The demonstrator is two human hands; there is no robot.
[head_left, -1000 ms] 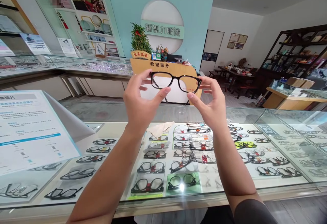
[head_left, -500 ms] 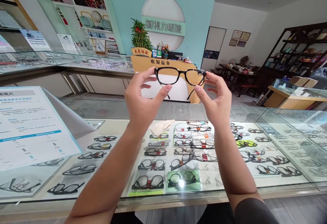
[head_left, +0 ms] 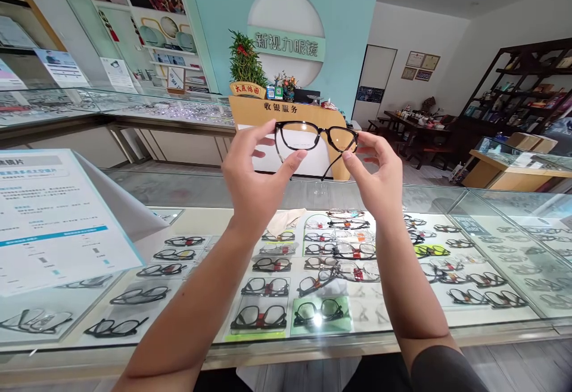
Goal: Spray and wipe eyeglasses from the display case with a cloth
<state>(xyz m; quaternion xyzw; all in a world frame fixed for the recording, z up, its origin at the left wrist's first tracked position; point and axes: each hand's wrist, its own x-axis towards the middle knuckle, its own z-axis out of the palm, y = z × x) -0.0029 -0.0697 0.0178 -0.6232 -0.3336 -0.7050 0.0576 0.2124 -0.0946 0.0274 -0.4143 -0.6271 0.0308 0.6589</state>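
Note:
Black-rimmed eyeglasses [head_left: 322,131] are held up in front of me above the glass counter, lenses facing me and temples pointing away and downward. My left hand [head_left: 257,168] pinches the left end of the frame, thumb below and index finger at the upper corner. At the other end, my right hand [head_left: 376,168] grips the right rim the same way, thumb near the lower edge. Clear lenses sit in the frame, with faint small print on the left one. Beneath my arms, a beige cloth [head_left: 286,220] lies on the counter.
The glass display counter [head_left: 214,362] holds rows of spectacles [head_left: 259,317]. A printed sign [head_left: 53,219] stands on its left. Beyond are a wooden cashier desk [head_left: 308,115] with a potted plant [head_left: 245,61], another display case [head_left: 165,109], and dark shelves [head_left: 513,91] at right.
The eyeglasses have turned slightly, their left side now nearer and the right lens looking narrower. My left hand has shifted a little to the right; both hands keep their hold.

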